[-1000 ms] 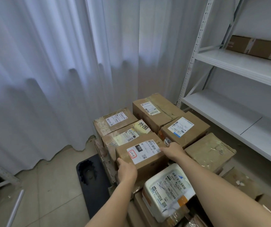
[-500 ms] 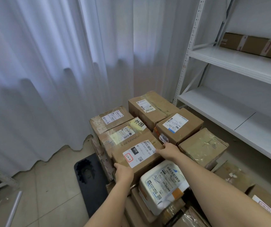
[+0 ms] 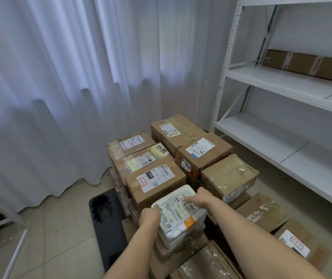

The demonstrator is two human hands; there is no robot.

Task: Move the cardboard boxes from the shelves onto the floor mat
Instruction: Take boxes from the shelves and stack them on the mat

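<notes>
Cardboard boxes (image 3: 183,166) are being kept stacked in rows on the black floor mat (image 3: 109,222), just beside the white shelving (image 3: 285,137). The labelled brown box (image 3: 155,183), which was being gripped by both hands half a second ago, is now being left in its place in the near row, and the hands are being applied instead to the white wrapped parcel (image 3: 178,215) lying just in front of it. By this change it is being indicated, as a judgement, that the placing of that box is done and that the parcel is being adjusted or picked up next. The parcel is being gripped at its left edge by the left hand (image 3: 150,217), fingers curled round the side, while its far right corner is being grasped from above by the right hand (image 3: 201,199). One long box (image 3: 310,64) is being left on an upper shelf, well apart from both hands.
</notes>
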